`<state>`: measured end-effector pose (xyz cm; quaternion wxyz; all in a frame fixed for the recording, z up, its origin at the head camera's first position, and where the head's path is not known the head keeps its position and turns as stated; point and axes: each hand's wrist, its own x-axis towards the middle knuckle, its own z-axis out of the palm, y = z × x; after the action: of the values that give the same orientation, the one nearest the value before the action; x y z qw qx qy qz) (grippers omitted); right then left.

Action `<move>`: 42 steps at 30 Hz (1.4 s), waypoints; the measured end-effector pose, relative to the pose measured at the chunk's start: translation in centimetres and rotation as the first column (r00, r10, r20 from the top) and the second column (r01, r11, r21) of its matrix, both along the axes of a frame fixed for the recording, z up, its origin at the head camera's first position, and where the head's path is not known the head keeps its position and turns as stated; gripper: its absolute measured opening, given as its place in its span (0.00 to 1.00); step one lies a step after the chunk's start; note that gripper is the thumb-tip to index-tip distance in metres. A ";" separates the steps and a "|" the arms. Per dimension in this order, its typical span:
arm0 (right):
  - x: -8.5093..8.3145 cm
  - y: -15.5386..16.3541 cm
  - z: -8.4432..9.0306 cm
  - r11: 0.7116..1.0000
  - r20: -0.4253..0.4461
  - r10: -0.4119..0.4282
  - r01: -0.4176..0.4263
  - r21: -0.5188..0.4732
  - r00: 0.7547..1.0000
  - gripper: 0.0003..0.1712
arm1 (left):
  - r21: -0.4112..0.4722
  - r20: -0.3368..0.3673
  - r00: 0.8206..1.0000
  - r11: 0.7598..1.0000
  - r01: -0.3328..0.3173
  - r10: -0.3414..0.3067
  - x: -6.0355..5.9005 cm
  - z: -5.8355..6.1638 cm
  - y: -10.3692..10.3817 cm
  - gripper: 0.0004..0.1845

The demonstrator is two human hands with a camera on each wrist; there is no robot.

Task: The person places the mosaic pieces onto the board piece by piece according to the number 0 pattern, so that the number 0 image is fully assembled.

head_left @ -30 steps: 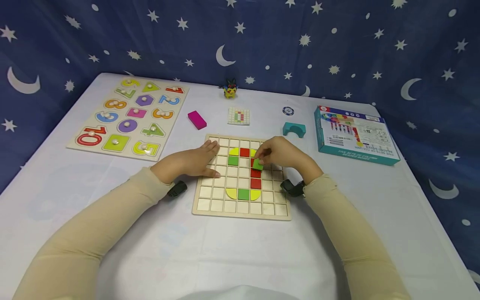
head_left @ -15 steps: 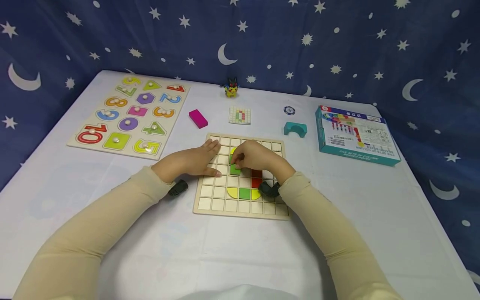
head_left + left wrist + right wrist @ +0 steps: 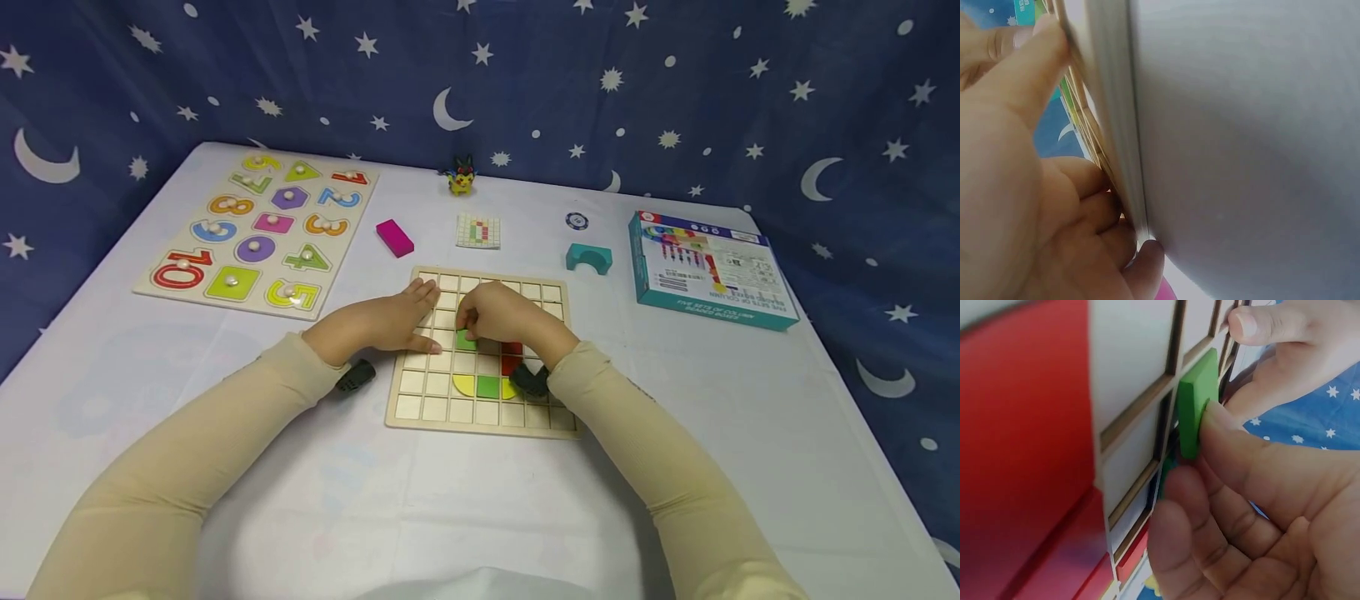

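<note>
A wooden grid board (image 3: pixel 420 408) lies in the middle of the white table. My right hand (image 3: pixel 468 329) pinches a green square tile (image 3: pixel 466 342) and holds it down at a cell left of the board's middle. The right wrist view shows the green tile (image 3: pixel 1196 403) tilted on edge between thumb and fingers, beside red tiles (image 3: pixel 1029 444). More red tiles (image 3: pixel 512 358) and a yellow-green-yellow row (image 3: pixel 487 387) sit in the board. My left hand (image 3: pixel 405 321) rests flat on the board's left side, its thumb against the board's edge (image 3: pixel 1110 125).
A number puzzle board (image 3: pixel 258 233) lies at the far left. Behind the grid board are a pink block (image 3: pixel 394 237), a small pattern card (image 3: pixel 477 231), a teal arch block (image 3: pixel 588 258), a round chip (image 3: pixel 576 221) and a small figurine (image 3: pixel 461 177). A teal box (image 3: pixel 708 271) stands at right.
My right hand carried the green tile leftward, from the board's right columns to a cell left of the middle, and lowered it onto the board. The left hand stayed put.
</note>
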<state>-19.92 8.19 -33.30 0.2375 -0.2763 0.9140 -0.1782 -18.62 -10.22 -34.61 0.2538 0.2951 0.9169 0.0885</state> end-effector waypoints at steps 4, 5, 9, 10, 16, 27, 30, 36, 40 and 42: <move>0.1 -0.1 -0.2 1.000 0.007 -0.017 0.017 0.020 1.000 0.04 | 0.001 0.000 1.000 1.000 0.002 -0.002 0.0 0.0 0.1 0.49; 0.1 -0.1 -0.2 1.000 0.011 -0.021 0.021 0.022 1.000 0.04 | 0.002 0.000 1.000 1.000 0.003 -0.003 0.0 0.0 0.1 0.49; 0.2 0.2 -0.1 1.000 0.009 -0.012 0.012 0.011 1.000 0.05 | -0.002 0.000 1.000 1.000 0.005 -0.005 0.0 0.0 0.1 0.49; 0.3 0.4 0.0 1.000 0.005 -0.008 0.008 0.004 1.000 0.06 | -0.001 0.002 1.000 1.000 0.004 -0.004 0.0 0.0 0.1 0.49; 0.7 3.1 0.7 0.999 0.020 -0.002 0.003 -0.040 1.000 0.13 | 0.002 -0.002 1.000 1.000 0.015 -0.015 0.0 -0.2 0.2 0.49; 2.7 11.3 1.1 0.998 0.051 -0.060 0.060 0.004 0.997 0.15 | -0.008 0.004 1.000 1.000 0.018 -0.018 -0.1 -0.2 0.2 0.49; 3.2 13.2 1.0 0.999 0.048 -0.040 0.039 0.029 0.998 0.16 | -0.005 0.010 1.000 1.000 0.013 -0.013 0.0 0.0 0.1 0.49; 4.1 15.5 0.9 0.998 0.051 -0.043 0.041 0.038 0.998 0.15 | 0.006 0.008 1.000 1.000 0.012 -0.012 0.1 0.2 -0.1 0.48; 4.5 16.2 0.3 1.000 0.049 -0.027 0.027 0.013 0.998 0.15 | 0.013 0.005 1.000 1.000 0.013 -0.013 0.2 0.2 -0.1 0.48; 4.7 16.3 0.1 1.000 0.042 -0.020 0.020 -0.002 0.999 0.15 | 0.016 0.006 1.000 1.000 0.012 -0.012 0.2 0.2 -0.1 0.48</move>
<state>-15.20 24.50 -33.20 0.2546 -0.2636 0.9114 -0.1873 -18.42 -10.31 -34.42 0.2547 0.3023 0.9136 0.0950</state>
